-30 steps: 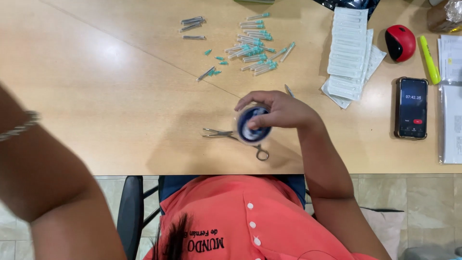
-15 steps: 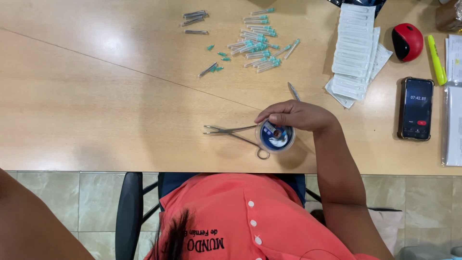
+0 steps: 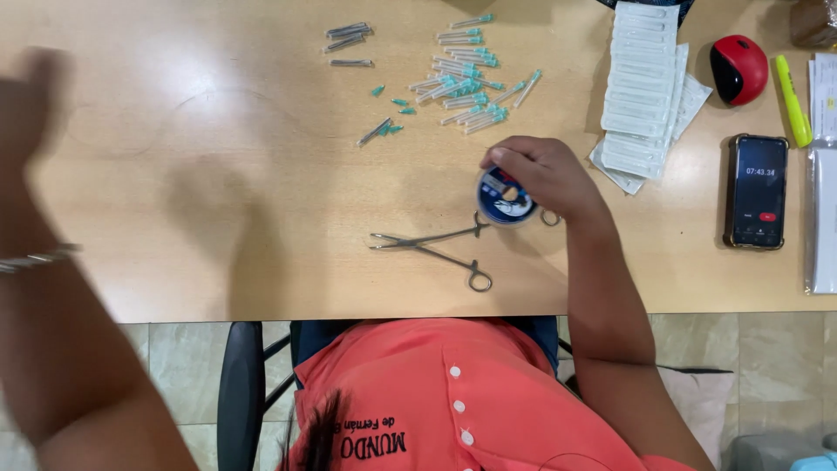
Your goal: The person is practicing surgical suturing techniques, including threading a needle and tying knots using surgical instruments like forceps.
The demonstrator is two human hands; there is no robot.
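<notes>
My right hand (image 3: 547, 177) grips a small round blue-and-white spool (image 3: 504, 199) that rests on the wooden table (image 3: 218, 227). Metal forceps (image 3: 427, 246) lie open just below and to the left of the spool, with one finger ring next to my right hand. My left hand (image 3: 33, 100) is raised at the far left, blurred, with a bracelet on the wrist. Nothing shows in it, and its fingers cannot be made out. A scatter of capped needles with teal hubs (image 3: 466, 78) lies beyond the spool.
A stack of white sealed packets (image 3: 645, 87) lies at the right. Beyond it are a red mouse (image 3: 738, 68), a yellow highlighter (image 3: 792, 100), a phone with its screen lit (image 3: 757, 190) and papers (image 3: 824, 174). A black chair (image 3: 240, 392) shows under the table's near edge.
My right hand has carried the spool off the forceps, to their right and further up the table. My left arm has swung up at the left.
</notes>
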